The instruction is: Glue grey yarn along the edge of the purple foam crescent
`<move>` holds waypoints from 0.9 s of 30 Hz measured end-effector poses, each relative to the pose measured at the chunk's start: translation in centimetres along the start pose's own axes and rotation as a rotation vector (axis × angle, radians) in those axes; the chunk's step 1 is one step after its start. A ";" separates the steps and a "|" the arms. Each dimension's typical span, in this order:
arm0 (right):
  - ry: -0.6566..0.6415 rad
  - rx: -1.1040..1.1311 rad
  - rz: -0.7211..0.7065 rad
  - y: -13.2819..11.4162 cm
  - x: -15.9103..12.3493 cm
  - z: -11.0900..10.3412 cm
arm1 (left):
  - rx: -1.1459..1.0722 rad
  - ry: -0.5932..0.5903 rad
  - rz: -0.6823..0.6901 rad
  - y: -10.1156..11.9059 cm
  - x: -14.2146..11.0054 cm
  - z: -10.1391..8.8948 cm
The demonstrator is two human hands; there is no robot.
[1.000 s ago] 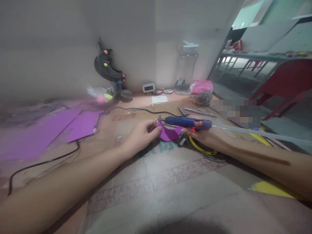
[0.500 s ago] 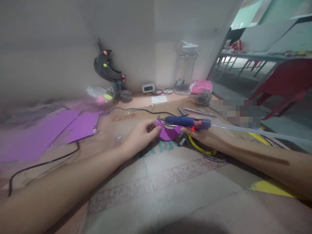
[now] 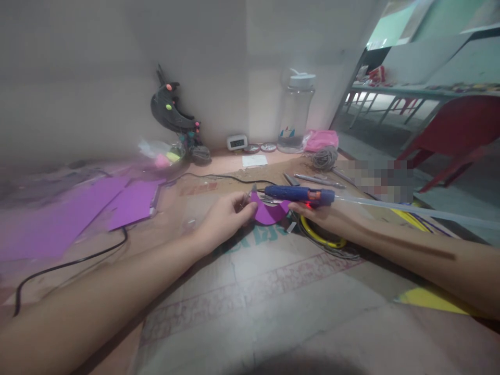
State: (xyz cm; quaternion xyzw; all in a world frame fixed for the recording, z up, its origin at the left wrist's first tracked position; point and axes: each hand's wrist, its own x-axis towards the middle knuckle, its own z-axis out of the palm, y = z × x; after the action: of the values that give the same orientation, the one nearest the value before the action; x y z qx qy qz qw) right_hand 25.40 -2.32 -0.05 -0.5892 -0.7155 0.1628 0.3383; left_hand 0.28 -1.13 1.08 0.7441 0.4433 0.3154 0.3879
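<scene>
Left hand (image 3: 234, 213) pinches one end of a curved purple paper piece (image 3: 269, 213) between thumb and fingers, above the cardboard-covered tabletop (image 3: 219, 323); right hand (image 3: 324, 216) grasps a blue glue gun (image 3: 299, 194), its tip near that same end.

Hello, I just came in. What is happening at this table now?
A person is working with both hands. The right hand holds a blue glue gun, its tip pointing toward the left hand. The left hand pinches one end of a curved purple piece, and the gun's tip is close to that end. Whether glue is coming out is too small to tell. Larger purple sheets lie to the left.
</scene>
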 end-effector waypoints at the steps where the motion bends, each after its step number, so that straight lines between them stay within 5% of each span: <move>1: 0.006 -0.020 0.016 -0.1 0.0 0.0 | 0.009 0.001 0.000 0.0 0.0 0.0; 12: -0.035 0.182 0.029 -2.7 0.7 -2.1 | -0.084 -0.016 -0.023 -0.2 -0.1 0.2; 19: 0.110 0.276 0.086 -3.2 2.4 -3.4 | -0.102 -0.027 -0.050 -0.5 0.0 0.2; 27: 0.012 -0.052 -0.052 -3.9 10.8 -2.4 | -0.049 -0.029 -0.041 -0.5 0.2 0.2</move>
State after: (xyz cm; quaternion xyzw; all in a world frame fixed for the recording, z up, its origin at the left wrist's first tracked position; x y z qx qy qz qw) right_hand 23.36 6.58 7.24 -0.5799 -0.7326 0.1317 0.3313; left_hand 0.32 -0.90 0.53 0.7294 0.4450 0.3073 0.4189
